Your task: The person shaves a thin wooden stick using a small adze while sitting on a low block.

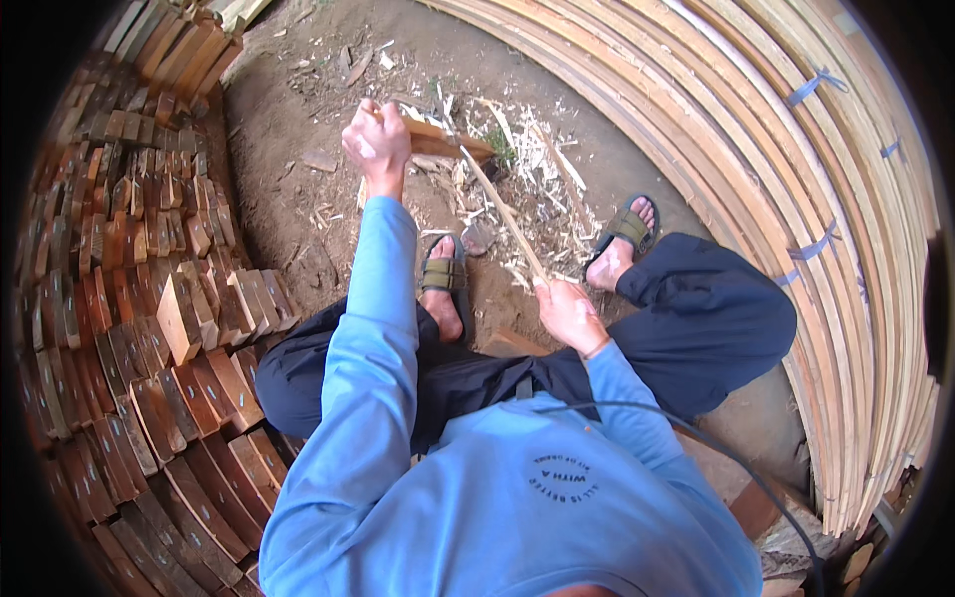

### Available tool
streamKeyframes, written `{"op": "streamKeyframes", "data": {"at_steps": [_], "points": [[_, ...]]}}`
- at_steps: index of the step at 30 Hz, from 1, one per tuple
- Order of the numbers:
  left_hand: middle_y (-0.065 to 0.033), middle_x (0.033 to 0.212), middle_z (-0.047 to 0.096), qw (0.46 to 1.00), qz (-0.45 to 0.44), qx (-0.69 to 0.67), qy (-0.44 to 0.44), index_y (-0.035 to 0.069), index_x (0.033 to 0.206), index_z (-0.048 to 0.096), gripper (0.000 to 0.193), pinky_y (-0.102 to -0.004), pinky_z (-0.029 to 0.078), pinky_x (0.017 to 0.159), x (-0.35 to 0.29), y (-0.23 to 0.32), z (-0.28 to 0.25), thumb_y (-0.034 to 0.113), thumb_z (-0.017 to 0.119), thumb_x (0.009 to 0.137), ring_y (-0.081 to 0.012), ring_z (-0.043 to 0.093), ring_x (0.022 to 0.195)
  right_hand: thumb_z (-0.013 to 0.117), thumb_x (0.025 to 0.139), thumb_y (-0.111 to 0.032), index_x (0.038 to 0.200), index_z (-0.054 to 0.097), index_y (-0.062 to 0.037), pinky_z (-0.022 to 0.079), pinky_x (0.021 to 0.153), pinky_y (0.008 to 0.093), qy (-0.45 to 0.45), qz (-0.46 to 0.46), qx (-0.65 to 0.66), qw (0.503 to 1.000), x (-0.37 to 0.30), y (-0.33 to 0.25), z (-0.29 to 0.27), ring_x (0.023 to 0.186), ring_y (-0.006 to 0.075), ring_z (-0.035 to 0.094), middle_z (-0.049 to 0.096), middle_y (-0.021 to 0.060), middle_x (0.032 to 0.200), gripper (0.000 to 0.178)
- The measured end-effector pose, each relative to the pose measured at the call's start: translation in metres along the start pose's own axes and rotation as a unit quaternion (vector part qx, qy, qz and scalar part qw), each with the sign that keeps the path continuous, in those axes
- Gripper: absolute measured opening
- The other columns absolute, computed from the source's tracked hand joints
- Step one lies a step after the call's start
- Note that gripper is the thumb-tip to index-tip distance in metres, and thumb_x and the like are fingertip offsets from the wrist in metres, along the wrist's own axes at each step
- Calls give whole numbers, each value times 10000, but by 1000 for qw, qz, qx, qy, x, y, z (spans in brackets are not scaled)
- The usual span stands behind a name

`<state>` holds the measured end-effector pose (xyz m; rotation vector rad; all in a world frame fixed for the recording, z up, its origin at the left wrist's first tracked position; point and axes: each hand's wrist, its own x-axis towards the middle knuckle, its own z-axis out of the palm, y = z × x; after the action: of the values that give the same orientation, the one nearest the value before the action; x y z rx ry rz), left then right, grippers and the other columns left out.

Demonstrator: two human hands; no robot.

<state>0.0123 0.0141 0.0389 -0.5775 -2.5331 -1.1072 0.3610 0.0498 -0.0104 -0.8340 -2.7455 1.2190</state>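
From the left hand (pixel 378 142), the gripped wooden piece (pixel 432 139) juts rightward

Left: stacked short brown rectangular wooden blocks (pixel 124 289). Right: stacked long tan wooden boards (pixel 711 129). Between: brown dirt floor (pixel 288 90), thin pale wood shavings (pixel 557 184) on it. Flat tan wooden piece (pixel 440 141) far, left hand (pixel 378 139) at its left end. Long thin tan rod (pixel 505 212) runs from right hand (pixel 572 313), near, out to that piece, between two olive-strapped sandals (pixel 443 272).
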Motion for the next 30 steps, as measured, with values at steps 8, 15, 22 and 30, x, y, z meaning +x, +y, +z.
{"op": "streamKeyframes", "data": {"at_steps": [8,15,22,30], "points": [[-290,710,608,1000,3,9,26,-31,706,579,298,-510,459,659,-1,-21,0,227,511,839,-460,624,691,368,1071,-449,852,478,-88,289,355,269,-96,175,600,775,16,-53,-95,404,77,349,389,-38,569,436],[-297,786,663,999,-25,26,-3,-16,788,647,293,-514,516,737,1,-3,-1,242,516,835,-468,668,757,454,1030,-306,768,625,69,463,676,556,-48,91,36,994,3,-15,-6,742,496,629,595,318,697,488],[-297,746,654,1000,-6,20,13,-41,777,640,303,-507,511,710,-6,-17,-8,229,516,839,-465,663,721,491,1025,-292,772,608,63,452,573,513,25,110,211,971,10,-56,-55,653,457,635,582,287,653,450],[-302,779,648,999,-36,2,24,-43,777,629,307,-521,483,710,1,-18,-4,235,512,836,-475,642,734,455,1021,-278,835,630,47,475,659,570,-26,81,37,996,-3,-19,4,701,496,625,591,315,683,413]]}}
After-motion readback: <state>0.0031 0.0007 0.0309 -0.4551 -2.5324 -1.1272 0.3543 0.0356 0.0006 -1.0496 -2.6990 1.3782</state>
